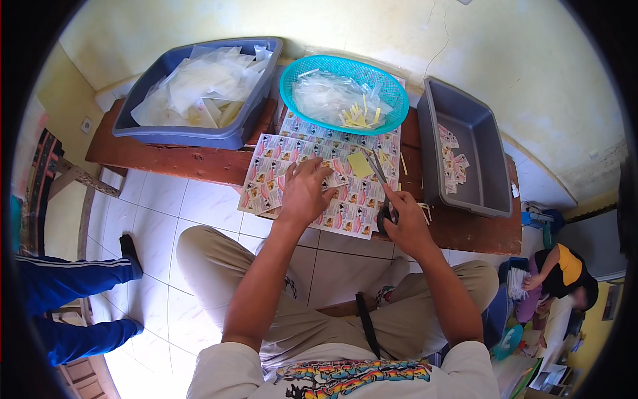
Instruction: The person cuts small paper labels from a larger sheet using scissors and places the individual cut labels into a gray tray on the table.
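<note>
My right hand (pixel 406 219) holds a pair of scissors (pixel 381 172) by the black handles, blades parted and pointing away from me. Beside the blades lies a yellow paper piece (pixel 360 165). My left hand (pixel 305 192) rests palm down, fingers spread, on printed label cards (pixel 335 172); whether it grips one is hard to tell. More cut cards (pixel 266 195) lie to its left. Beneath everything are printed label sheets (pixel 356 214) on a wooden bench (pixel 468 234). Thin yellow strips (pixel 403 163) are scattered right of the scissors.
A blue-grey tub (pixel 234 135) of translucent plastic bags stands left; a turquoise basket (pixel 344 127) with clear plastic pieces and yellow strips is at the back. The grey tub (pixel 473 197) at right holds cut cards. One person's blue-trousered legs (pixel 84 272) are left, another person (pixel 558 279) right.
</note>
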The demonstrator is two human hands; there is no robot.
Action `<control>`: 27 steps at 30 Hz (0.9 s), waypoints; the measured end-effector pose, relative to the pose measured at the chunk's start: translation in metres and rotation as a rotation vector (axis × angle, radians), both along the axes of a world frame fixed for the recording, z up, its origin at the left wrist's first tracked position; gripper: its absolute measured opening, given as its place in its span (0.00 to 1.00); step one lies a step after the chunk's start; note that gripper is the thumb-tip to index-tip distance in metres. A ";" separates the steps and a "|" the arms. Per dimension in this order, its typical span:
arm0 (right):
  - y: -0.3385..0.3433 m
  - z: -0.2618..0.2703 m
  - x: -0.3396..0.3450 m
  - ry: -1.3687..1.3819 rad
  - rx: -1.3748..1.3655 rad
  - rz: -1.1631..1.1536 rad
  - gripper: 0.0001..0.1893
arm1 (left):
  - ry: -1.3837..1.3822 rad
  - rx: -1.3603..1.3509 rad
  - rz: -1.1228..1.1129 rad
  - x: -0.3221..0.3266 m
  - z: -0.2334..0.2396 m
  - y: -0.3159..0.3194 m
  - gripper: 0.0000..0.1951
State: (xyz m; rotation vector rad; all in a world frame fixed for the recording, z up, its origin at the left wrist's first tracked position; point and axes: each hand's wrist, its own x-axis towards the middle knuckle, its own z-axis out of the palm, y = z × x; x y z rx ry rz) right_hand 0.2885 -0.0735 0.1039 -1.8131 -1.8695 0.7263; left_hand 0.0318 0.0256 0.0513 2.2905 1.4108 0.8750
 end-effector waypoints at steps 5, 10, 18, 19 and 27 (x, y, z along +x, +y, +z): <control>-0.005 -0.019 0.008 -0.096 0.015 -0.002 0.39 | 0.039 -0.045 0.001 0.012 -0.005 0.001 0.22; -0.007 -0.026 0.014 -0.130 0.077 -0.042 0.38 | 0.082 -0.096 0.038 0.021 -0.009 0.004 0.22; -0.006 -0.012 0.007 -0.343 -0.014 -0.076 0.36 | 0.069 -0.086 -0.004 0.046 -0.006 0.006 0.28; -0.005 -0.014 0.008 -0.341 -0.013 -0.080 0.36 | 0.071 -0.083 -0.008 0.051 -0.005 0.007 0.28; 0.002 -0.017 0.005 -0.405 -0.142 -0.097 0.38 | 0.085 -0.054 -0.004 0.077 -0.015 0.021 0.36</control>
